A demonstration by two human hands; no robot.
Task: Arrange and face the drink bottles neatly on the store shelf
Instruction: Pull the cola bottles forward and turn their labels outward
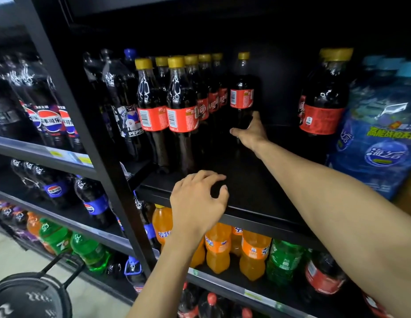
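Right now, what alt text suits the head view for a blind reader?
The right hand reaches deep into a black shelf and grips a lone yellow-capped cola bottle, standing apart from a row of matching bottles. The left hand is at the shelf's front edge, fingers loosely curled, holding nothing.

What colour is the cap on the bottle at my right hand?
Yellow cap on the bottle; head view.
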